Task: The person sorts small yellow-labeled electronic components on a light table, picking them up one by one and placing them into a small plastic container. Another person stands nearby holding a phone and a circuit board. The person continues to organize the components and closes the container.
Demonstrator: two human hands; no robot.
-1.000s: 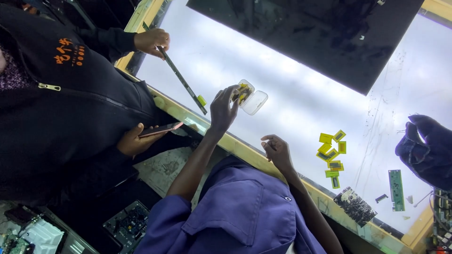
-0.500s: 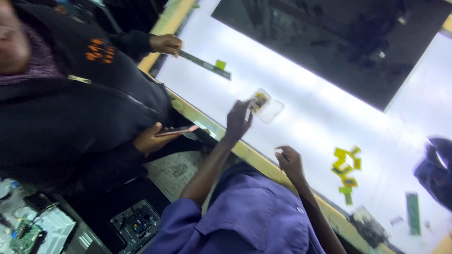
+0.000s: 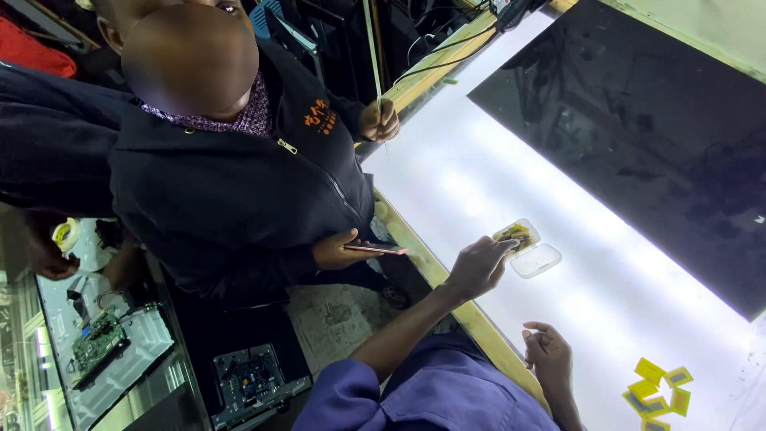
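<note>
The left hand [image 3: 477, 267] reaches out with its fingers loosely extended, the fingertips touching the near edge of a small clear plastic box [image 3: 517, 234] that holds yellowish bits; nothing is clamped in it. The box lies right at the fingertips, just beyond them, and its clear lid [image 3: 535, 260] lies open just beside the hand, to the side of the fingertips. The right hand [image 3: 549, 355] rests on the lit white table [image 3: 447, 175] with fingers loosely curled and holding nothing, well short of the box. A cluster of small yellow squares [image 3: 658, 387] lies near the right hand, on the side away from the left hand. Across from the left hand, another person in a dark jacket holds a phone [image 3: 375, 250] and a thin strip [image 3: 373, 56].
</note>
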